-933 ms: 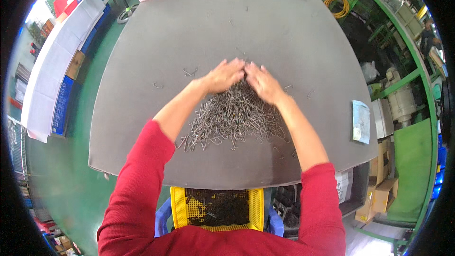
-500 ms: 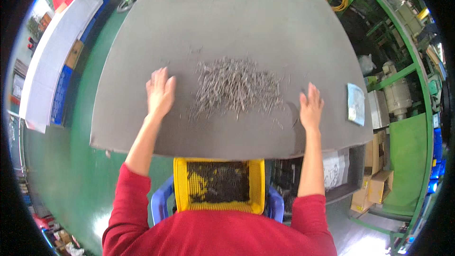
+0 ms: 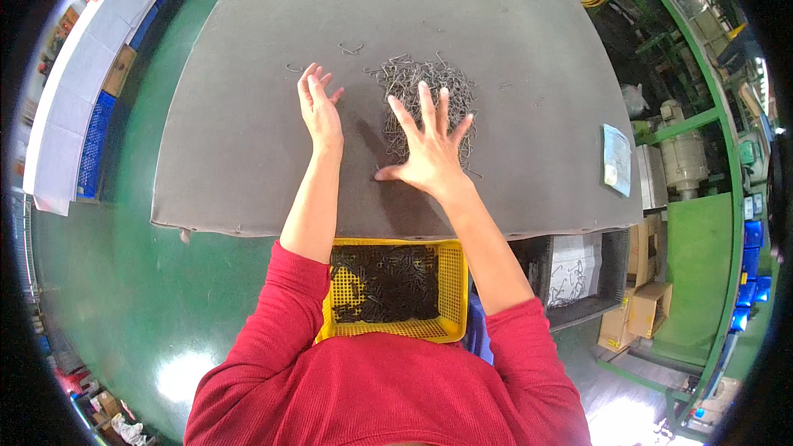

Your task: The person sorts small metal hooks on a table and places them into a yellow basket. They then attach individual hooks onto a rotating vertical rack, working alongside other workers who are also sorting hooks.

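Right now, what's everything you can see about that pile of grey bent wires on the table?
The pile of thin, grey, bent wire pieces looks metallic, with hooked ends on some. They lie tangled in a heap on the wide, dark grey table. The person's right hand spreads over part of it, hiding some wires; I can't tell whether it touches. The left hand is off to its left, apart.

Hooks [image 3: 405, 73] heaped on table [image 3: 231, 157]

Thin grey wire pcs w/ bent ends, tangled in 1 heap [image 3: 453, 76] set back from near edge, lying at all angles. Few strays [image 3: 350, 49] apart, L & R. Near part partly hidden.
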Available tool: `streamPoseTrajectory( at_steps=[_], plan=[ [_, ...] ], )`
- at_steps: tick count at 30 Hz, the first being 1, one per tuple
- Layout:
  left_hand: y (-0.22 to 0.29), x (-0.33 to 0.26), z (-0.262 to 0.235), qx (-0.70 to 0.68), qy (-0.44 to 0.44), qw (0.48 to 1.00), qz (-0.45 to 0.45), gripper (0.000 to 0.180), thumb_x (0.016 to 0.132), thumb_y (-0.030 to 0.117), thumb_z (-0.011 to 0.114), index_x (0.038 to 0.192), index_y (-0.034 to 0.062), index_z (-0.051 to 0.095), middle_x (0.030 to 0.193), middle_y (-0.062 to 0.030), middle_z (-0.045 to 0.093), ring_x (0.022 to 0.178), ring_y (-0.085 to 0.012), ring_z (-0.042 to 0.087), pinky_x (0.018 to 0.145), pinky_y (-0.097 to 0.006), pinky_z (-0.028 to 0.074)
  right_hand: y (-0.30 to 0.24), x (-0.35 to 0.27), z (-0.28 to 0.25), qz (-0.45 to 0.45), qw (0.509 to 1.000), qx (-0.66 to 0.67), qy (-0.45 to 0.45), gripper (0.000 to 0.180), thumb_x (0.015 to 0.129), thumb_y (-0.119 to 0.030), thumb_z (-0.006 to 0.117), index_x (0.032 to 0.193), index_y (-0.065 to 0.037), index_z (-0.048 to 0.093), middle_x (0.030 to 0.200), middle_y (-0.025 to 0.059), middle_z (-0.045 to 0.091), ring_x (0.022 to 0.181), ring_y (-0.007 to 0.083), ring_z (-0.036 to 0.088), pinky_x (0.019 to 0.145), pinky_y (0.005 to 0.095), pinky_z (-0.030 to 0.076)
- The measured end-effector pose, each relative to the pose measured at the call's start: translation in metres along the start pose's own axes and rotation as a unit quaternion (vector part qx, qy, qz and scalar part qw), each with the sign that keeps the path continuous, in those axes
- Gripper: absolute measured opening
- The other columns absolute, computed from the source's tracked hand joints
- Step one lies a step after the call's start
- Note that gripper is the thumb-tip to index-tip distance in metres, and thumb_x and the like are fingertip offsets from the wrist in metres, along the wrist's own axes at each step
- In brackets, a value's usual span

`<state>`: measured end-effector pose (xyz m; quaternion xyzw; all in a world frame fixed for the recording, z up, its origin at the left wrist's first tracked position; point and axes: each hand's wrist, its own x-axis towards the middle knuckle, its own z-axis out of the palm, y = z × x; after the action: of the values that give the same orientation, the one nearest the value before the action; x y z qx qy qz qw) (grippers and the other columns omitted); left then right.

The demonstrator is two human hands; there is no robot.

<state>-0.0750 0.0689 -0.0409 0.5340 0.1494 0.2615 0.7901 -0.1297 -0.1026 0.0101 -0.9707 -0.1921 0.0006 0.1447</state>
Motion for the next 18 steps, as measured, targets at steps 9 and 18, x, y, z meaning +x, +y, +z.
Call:
streamPoseTrajectory(
  at_steps=[9, 18],
  plan=[
    [0.010, -0.004, 0.005, 0.072, -0.013, 0.997, -0.004, 0.045, 0.094, 0.036, 0.041, 0.126, 0.0053, 0.041, 0.125, -0.0120, 0.046, 0.111, -0.0234, 0.049, 0.086, -0.039, 0.046, 0.051, 0.079, -0.017, 0.186, 0.974, 0.057, -0.114, 0.090, 0.051, -0.040, 0.082, 0.130, -0.032, 0.041, 0.143, 0.0186, 0.020, 0.131, 0.0431, 0.017, 0.094, 0.0717, 0.020],
    [-0.006, 0.001, -0.003, 0.090, -0.068, 0.994, -0.005, 0.032, 0.093, 0.020, 0.044, 0.122, 0.0072, 0.047, 0.122, -0.0090, 0.049, 0.105, -0.0181, 0.051, 0.083, -0.031, 0.043, 0.119, 0.063, -0.027, 0.140, 0.984, 0.109, 0.006, 0.054, 0.054, -0.016, 0.072, 0.106, -0.026, 0.061, 0.112, 0.0082, 0.050, 0.108, 0.0296, 0.049, 0.088, 0.0423, 0.046]
  ],
)
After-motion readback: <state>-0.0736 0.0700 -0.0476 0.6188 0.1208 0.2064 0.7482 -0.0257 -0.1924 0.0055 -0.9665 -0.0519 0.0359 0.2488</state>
